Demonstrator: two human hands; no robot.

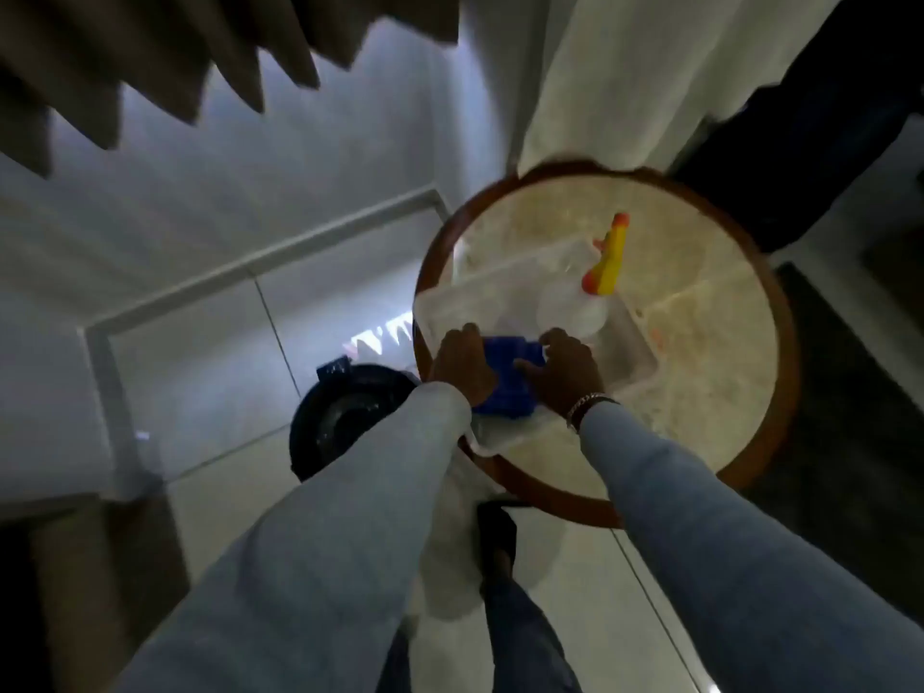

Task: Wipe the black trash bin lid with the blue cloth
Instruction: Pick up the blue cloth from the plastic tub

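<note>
Both hands are on the blue cloth [505, 377], which sits at the near left end of a clear plastic tray [635, 337]. The left hand [462, 365] lies over the cloth's left edge with its fingers curled down around it. The right hand [560, 375] rests on the cloth's right side, fingers spread and bent, thumb pointing left across the fabric; a metal bracelet [582, 405] circles that wrist. Whether either hand has actually closed on the cloth cannot be told through the blur. Both arms wear light grey sleeves.

Farther along the tray lies a clear spray bottle [575, 305] with a yellow and orange trigger head [607, 262]. The tray rests on a round surface [700, 352] with a pale stone-like top and a dark wooden rim.

To the left of this surface, down on the pale tiled floor [200, 352], stands the black trash bin [345, 417], partly hidden behind the left sleeve, well apart from the cloth. Brown curtains [150, 57] hang at the far left.
</note>
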